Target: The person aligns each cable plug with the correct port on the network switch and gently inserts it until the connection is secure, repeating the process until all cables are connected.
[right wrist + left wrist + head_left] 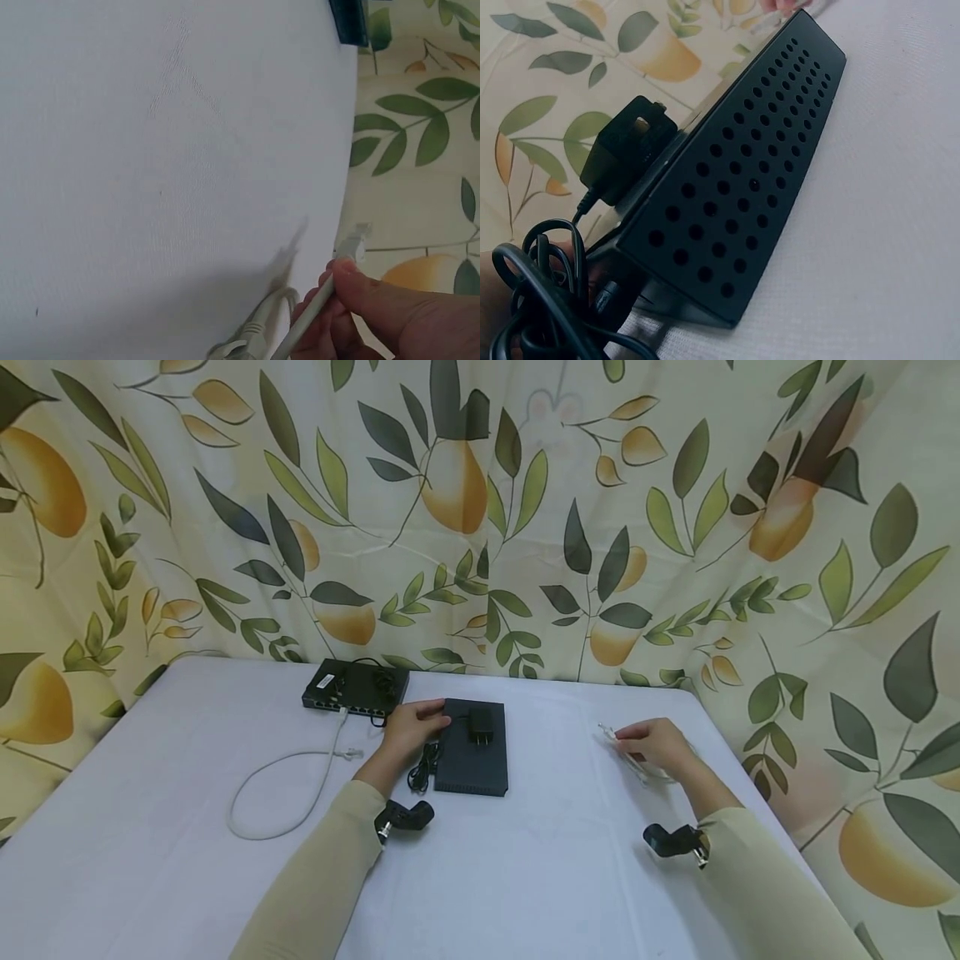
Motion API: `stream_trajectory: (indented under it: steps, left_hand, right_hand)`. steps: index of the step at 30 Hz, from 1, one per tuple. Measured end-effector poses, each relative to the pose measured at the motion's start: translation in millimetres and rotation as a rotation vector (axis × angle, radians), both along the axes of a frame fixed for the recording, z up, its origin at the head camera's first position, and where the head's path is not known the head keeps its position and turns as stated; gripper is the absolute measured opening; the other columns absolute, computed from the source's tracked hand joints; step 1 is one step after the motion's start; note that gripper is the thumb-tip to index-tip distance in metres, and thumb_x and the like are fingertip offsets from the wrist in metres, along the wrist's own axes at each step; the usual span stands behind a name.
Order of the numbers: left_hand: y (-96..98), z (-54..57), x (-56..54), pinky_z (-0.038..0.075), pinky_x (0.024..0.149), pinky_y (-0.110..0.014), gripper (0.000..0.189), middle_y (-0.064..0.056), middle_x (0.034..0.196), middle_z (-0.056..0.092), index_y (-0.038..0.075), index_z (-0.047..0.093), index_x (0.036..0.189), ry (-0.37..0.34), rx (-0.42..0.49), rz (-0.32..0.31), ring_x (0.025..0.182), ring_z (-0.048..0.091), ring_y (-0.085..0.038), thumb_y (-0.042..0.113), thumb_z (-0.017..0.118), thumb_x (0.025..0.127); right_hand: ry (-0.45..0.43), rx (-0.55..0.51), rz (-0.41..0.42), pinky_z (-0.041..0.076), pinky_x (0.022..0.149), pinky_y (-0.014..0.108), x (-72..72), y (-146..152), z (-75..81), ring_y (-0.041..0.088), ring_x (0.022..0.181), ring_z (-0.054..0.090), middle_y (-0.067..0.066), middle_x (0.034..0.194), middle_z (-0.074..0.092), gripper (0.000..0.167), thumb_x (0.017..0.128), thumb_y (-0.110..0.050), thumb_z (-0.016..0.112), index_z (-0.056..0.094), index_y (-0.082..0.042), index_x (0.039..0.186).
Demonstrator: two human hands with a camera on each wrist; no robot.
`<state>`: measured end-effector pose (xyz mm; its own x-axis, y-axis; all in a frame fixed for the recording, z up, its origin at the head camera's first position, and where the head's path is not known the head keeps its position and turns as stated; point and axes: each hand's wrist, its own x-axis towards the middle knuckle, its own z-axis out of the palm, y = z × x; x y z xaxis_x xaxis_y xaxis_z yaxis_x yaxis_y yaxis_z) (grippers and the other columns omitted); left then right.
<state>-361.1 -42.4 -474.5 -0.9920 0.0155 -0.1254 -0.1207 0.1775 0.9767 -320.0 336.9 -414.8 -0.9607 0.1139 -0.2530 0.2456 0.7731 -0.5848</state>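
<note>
My left hand (411, 729) touches the left edge of a flat black box (468, 768) near its back corner. The left wrist view shows the box's vented side, with a coiled black cord (547, 292) hiding most of that hand. On top of the box lies a black power adapter (481, 725). To the right, my right hand (656, 747) pinches a white network cable (311, 315) just behind its clear plug (352, 244), between thumb and fingers. The cable's other plug (251, 337) hangs close below the hand.
Behind my left hand, a black network switch (352, 687) stands at the table's back edge, black cord on top. A white cable (281, 835) runs from its front and loops on the white tablecloth (570, 868). A patterned curtain (525, 568) hangs behind.
</note>
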Motion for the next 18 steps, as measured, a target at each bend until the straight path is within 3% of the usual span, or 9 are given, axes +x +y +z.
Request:
stream_trajectory:
  steps: [9,18]
  left_hand:
    - [-0.6,0.9,-0.9,0.055,0.093,-0.033,0.043,-0.011,0.128,0.066,0.012,0.064,0.131,-0.010,-0.002,0.004,0.114,0.066,-0.025,0.010,0.073,0.089]
    - [-0.4,1.8,0.3,0.055,0.093,-0.034,0.043,-0.008,0.127,0.067,0.015,0.064,0.131,-0.019,-0.037,0.003,0.112,0.067,-0.025,0.014,0.073,0.089]
  right_hand:
    - [-0.001,0.014,0.054,0.053,0.074,0.027,3.6,-26.9,2.8,0.022,0.091,0.059,0.020,0.118,0.066,0.029,0.093,-0.016,0.069,0.069,0.000,0.118]
    - [-0.013,-0.039,0.104,0.052,0.071,0.025,9.4,-42.3,3.4,0.017,0.083,0.060,0.010,0.105,0.072,0.023,0.089,-0.015,0.074,0.074,-0.004,0.109]
